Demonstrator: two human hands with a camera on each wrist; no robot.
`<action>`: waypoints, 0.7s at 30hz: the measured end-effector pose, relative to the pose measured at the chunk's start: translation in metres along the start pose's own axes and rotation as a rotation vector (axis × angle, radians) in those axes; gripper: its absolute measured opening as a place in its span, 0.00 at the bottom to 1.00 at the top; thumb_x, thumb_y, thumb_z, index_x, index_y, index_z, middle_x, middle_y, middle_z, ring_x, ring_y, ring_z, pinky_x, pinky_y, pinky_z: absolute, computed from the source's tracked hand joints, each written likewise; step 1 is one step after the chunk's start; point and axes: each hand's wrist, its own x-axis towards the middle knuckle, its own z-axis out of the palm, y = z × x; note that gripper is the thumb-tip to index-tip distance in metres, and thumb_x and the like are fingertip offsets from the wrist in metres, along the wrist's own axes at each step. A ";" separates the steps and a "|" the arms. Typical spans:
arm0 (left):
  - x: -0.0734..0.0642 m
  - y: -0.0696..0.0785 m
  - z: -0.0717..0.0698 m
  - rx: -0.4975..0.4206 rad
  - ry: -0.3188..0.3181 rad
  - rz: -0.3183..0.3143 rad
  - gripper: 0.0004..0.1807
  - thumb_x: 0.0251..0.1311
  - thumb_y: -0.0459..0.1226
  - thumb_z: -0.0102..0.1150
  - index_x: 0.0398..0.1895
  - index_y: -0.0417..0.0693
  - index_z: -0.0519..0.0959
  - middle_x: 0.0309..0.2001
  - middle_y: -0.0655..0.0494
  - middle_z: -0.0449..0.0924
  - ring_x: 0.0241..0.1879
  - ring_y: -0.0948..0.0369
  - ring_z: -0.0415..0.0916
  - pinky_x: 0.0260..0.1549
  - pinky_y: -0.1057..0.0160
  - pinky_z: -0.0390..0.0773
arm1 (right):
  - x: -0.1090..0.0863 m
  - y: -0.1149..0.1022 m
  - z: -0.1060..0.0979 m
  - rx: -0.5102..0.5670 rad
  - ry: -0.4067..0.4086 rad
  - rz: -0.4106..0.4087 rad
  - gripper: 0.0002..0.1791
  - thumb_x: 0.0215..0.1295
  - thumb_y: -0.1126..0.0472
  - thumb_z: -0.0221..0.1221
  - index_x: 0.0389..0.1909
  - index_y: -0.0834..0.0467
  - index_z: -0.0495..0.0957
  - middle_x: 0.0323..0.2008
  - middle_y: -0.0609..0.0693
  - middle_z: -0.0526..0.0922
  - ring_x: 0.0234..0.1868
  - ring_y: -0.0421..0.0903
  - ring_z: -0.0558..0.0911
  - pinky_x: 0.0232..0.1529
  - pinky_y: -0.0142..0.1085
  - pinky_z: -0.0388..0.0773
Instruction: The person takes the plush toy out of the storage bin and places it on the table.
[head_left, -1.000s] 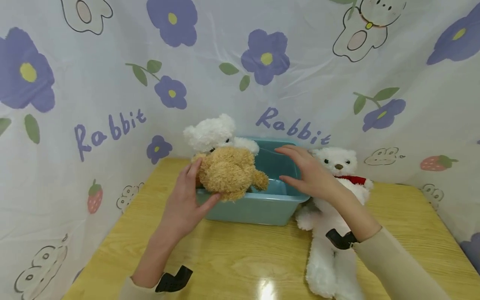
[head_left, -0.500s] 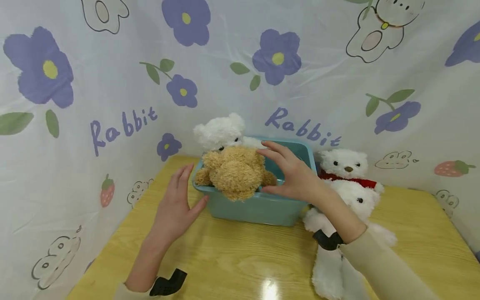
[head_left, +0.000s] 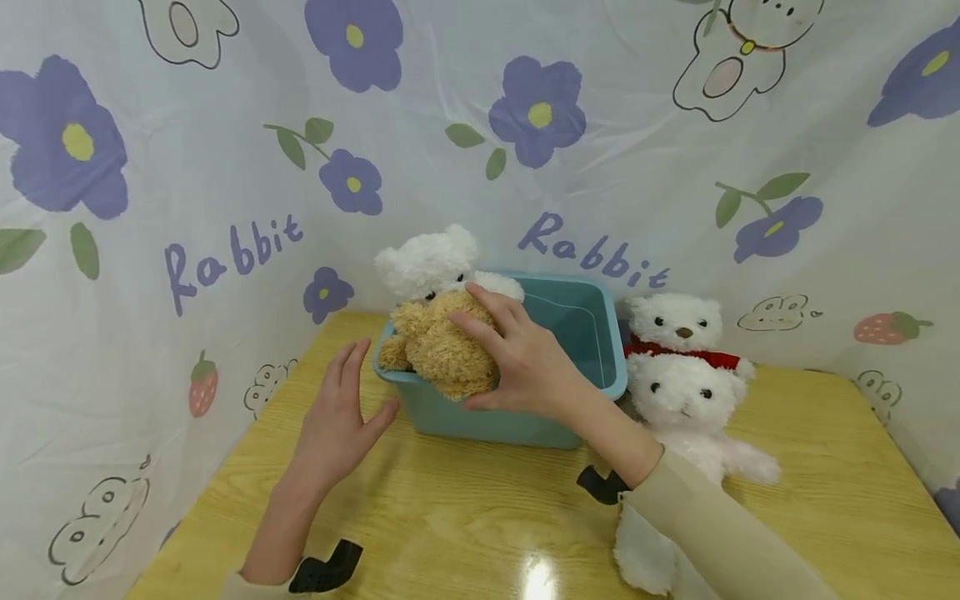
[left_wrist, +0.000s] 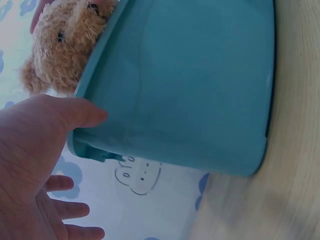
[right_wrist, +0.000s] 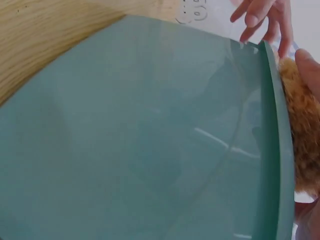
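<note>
At frame centre I see a teal bin (head_left: pixel 525 417) on the worktop (head_left: pixel 465 517), with a brown bear (head_left: pixel 435 346) draped over its left rim and a white bear (head_left: pixel 431 262) behind. My right hand (head_left: pixel 525 362) cups the brown bear, fingers curled over it. My left hand (head_left: pixel 337 421) hangs spread and empty just left of the bin.

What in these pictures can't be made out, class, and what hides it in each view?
- Brown bear: its face, head view, covered by the right hand.
- White bear in the tub: its body, head view, behind the brown bear.
- Front white bear beside the tub: its legs, head view, under the sleeve.
- Left hand: fingertips, left wrist view, cut off by the edge.
</note>
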 end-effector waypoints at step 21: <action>0.010 0.007 0.010 -0.036 -0.013 0.074 0.41 0.74 0.44 0.59 0.82 0.44 0.52 0.79 0.37 0.49 0.75 0.36 0.52 0.60 0.31 0.67 | -0.016 0.011 -0.007 0.072 0.135 0.041 0.54 0.38 0.56 0.81 0.70 0.55 0.65 0.68 0.64 0.66 0.66 0.64 0.68 0.43 0.52 0.81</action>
